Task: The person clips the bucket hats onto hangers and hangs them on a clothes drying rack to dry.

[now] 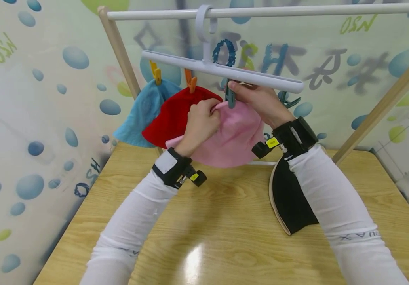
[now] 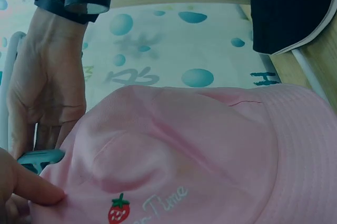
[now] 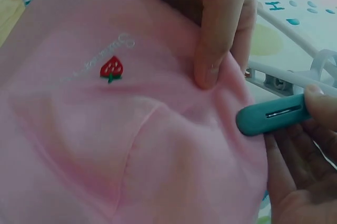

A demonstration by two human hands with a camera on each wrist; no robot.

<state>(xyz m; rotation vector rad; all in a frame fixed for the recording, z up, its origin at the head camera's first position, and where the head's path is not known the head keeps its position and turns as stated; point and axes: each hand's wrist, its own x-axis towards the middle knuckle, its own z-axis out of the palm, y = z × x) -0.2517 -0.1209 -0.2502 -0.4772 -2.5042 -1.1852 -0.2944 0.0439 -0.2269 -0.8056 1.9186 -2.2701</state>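
Observation:
A pink bucket hat [image 1: 234, 134] with a strawberry motif [image 3: 111, 69] hangs below the white hanger [image 1: 222, 70]. My left hand [image 1: 201, 122] pinches the top of its crown. My right hand [image 1: 261, 101] holds a teal clothespin [image 3: 274, 114] between thumb and fingers, and the pin's tip lies over the crown's edge. To the left, a red hat [image 1: 175, 114] hangs from an orange clothespin [image 1: 191, 81] and a blue hat [image 1: 143, 111] from a yellow one [image 1: 156, 72]. Another dark green clothespin [image 1: 289, 99] sits at the hanger's right end.
The hanger hooks over a white rail [image 1: 297, 11] between wooden posts [image 1: 386, 101]. A black hat [image 1: 291, 198] with a pale rim lies on the wooden table [image 1: 218, 221] at the right, partly behind my right forearm. A patterned wall [image 1: 47, 118] stands close behind and at the left.

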